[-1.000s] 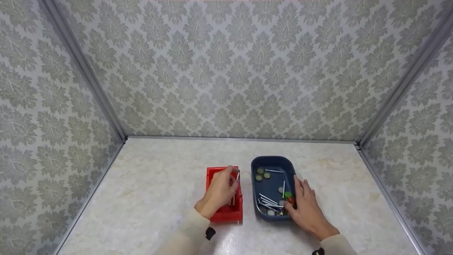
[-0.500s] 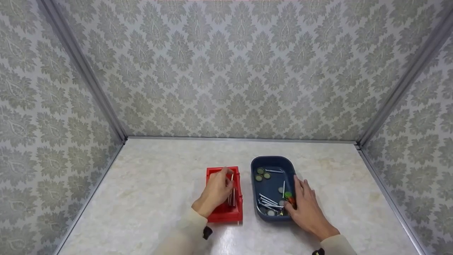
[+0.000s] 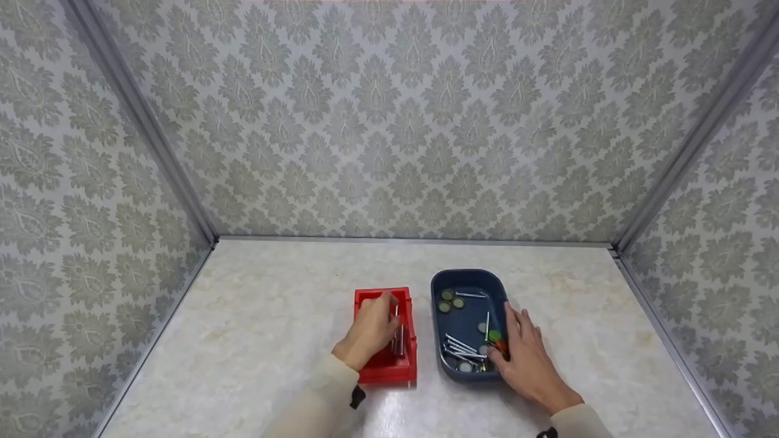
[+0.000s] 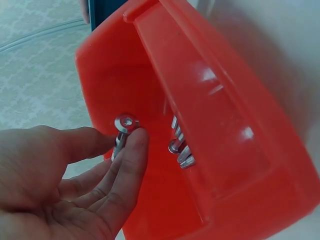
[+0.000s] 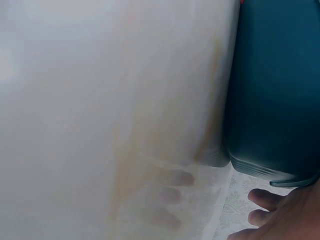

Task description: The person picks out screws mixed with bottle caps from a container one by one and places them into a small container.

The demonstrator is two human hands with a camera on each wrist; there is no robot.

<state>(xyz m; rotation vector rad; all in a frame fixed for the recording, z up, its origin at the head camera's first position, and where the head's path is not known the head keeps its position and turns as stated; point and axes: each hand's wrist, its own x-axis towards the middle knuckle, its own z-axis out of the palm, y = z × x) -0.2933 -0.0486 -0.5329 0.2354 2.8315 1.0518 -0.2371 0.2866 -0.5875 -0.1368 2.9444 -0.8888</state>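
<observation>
Between thumb and fingers, my left hand (image 3: 370, 325) pinches a silver bolt (image 4: 126, 124) with a round socket head, held inside the red bin (image 4: 220, 120). Several more bolts (image 4: 181, 150) lie in that bin along its side wall. My right hand (image 3: 528, 356) rests on the right rim of the dark blue tray (image 3: 467, 277), its thumb reaching over the edge and the other fingers outside. Inside the tray are several long bolts (image 3: 461, 345), round discs (image 3: 447, 295), a green piece (image 3: 495, 335) and an orange piece (image 3: 500, 345) beside the right thumb.
The red bin and the blue tray stand side by side on a pale marbled table (image 3: 274, 304), a narrow gap between them. Patterned wall panels (image 3: 389, 121) enclose the table at the back and both sides.
My left hand has moved left and slightly down with the bolt, from the red bin's right edge to over its inside. The right hand stays on the tray.
</observation>
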